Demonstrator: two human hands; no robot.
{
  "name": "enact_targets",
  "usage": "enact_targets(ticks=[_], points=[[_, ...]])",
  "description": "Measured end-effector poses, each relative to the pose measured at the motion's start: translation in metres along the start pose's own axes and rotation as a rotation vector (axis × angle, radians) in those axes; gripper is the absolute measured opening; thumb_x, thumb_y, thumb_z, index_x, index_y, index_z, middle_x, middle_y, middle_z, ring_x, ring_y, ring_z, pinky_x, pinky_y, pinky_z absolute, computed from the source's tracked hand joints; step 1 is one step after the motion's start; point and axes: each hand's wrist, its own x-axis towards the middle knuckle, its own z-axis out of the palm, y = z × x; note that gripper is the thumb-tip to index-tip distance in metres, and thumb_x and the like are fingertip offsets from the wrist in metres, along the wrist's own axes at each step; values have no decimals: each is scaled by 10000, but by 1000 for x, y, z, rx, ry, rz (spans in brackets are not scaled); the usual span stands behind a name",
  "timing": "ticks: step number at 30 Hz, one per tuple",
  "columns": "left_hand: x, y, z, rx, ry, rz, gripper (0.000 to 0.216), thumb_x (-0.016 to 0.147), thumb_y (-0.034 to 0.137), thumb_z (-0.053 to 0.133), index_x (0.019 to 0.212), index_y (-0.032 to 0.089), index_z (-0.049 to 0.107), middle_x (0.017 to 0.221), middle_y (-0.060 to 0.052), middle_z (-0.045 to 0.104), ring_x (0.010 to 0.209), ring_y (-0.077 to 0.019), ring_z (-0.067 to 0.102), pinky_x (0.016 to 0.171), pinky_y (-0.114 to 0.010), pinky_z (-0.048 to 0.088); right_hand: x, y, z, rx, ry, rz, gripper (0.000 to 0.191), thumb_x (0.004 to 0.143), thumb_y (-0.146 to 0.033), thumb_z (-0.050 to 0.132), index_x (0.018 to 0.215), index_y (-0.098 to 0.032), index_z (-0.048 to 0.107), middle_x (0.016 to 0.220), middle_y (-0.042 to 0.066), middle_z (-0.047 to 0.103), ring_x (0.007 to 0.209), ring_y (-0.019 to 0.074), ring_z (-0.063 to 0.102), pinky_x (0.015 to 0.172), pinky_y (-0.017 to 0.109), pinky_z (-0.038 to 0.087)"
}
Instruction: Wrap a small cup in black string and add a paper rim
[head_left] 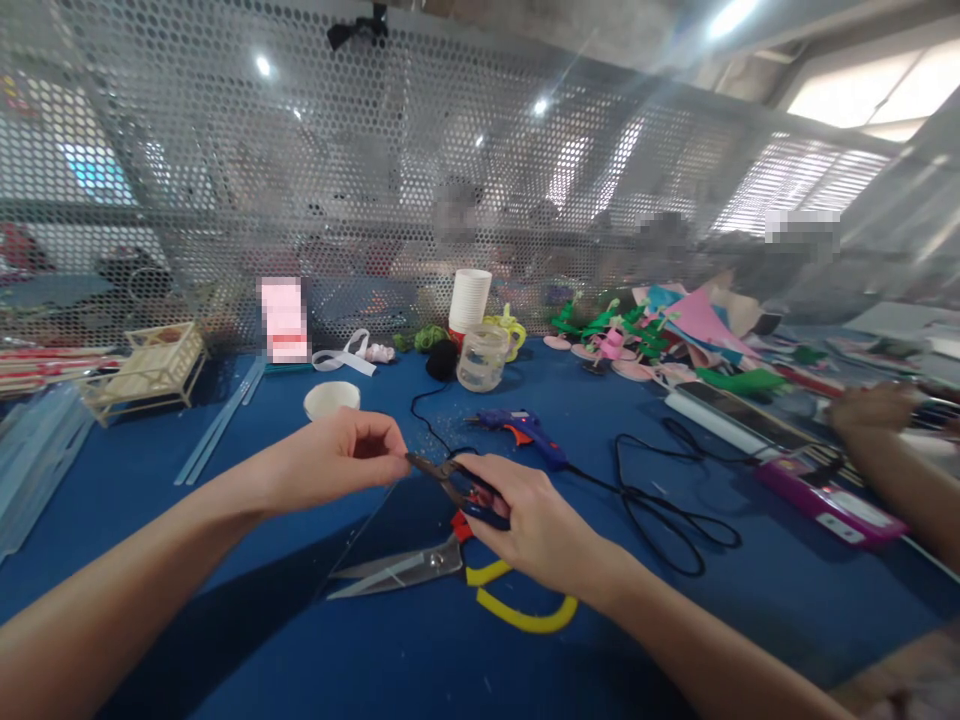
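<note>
My right hand (536, 520) is wrapped round pliers (450, 480) with dark handles, and their jaws point left. At the jaws' tip, the fingers of my left hand (345, 455) are pinched together; what they hold is too small to make out. Below the pliers lies a pair of large scissors (405, 570) with yellow and red handles, blades apart and pointing left. Just beyond my hands rests a blue glue gun (521, 430) with an orange trigger. A white bowl (332, 400) stands behind my left hand.
At the back are a black yarn ball (441, 361), a clear jar (481, 358) and stacked white cups (471, 298). Green and pink craft pieces (615, 340) stand right of them. A black cord (660, 520) loops near a purple power strip (829, 505). Another person's hand (874, 415) is at right.
</note>
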Motion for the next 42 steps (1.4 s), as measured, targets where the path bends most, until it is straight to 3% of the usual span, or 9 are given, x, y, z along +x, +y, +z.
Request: enact_targets(ticks=[5,11,15,21,26,31,37,39,42], points=[[1,3,8,327,327,27,113,688,240,519,600,170,529,528,24,491,497,-101,404,481,-213,258,4,-3,10,36,96,94,317,696,-139,504,1009,-144,548,821,71,607,672,164,549,638,303,467],[6,1,30,534,693,239,151,699,179,511,552,186,545,551,-28,491,557,-159,413,600,-283,273,8,-9,18,15,95,241,251,717,-172,494,954,-140,572,744,60,590,625,164,526,604,299,450],[-5,9,20,541,560,157,84,698,220,559,652,180,616,641,-53,561,682,-207,493,704,-321,317,7,-7,13,54,80,177,181,743,-179,484,896,-157,578,719,34,602,608,146,534,597,272,450],[-17,8,-31,92,52,61,234,771,348,509,840,182,659,844,-36,658,791,-170,566,714,-245,402,4,1,2,159,89,23,243,762,-196,487,992,-154,552,845,53,637,708,157,583,633,262,475],[3,-12,-12,-364,-296,26,270,771,397,512,789,149,619,677,-20,631,672,-118,551,663,-220,396,2,3,1,149,38,-36,278,741,-180,501,1012,-144,555,869,73,633,718,165,585,641,276,480],[12,-13,9,-341,-146,-8,290,697,398,577,569,156,480,504,37,499,499,-77,426,512,-190,311,2,4,2,120,32,-16,311,728,-164,516,1036,-143,551,841,71,625,699,160,571,639,276,469],[9,4,19,532,393,1,204,708,219,515,514,160,491,475,26,419,477,-103,347,484,-238,203,5,-3,3,61,-10,134,240,724,-137,505,949,-157,585,728,33,611,595,142,531,557,258,430],[6,8,17,547,375,-10,202,732,225,489,547,156,527,492,21,436,496,-111,373,494,-241,224,4,-5,2,108,-5,127,218,735,-138,496,933,-162,583,737,24,611,610,135,530,575,250,427],[2,5,6,111,57,27,232,777,345,475,728,156,600,644,5,552,602,-118,469,569,-236,340,2,-4,-1,213,8,75,214,770,-171,473,963,-166,565,761,15,602,625,120,519,595,230,429]])
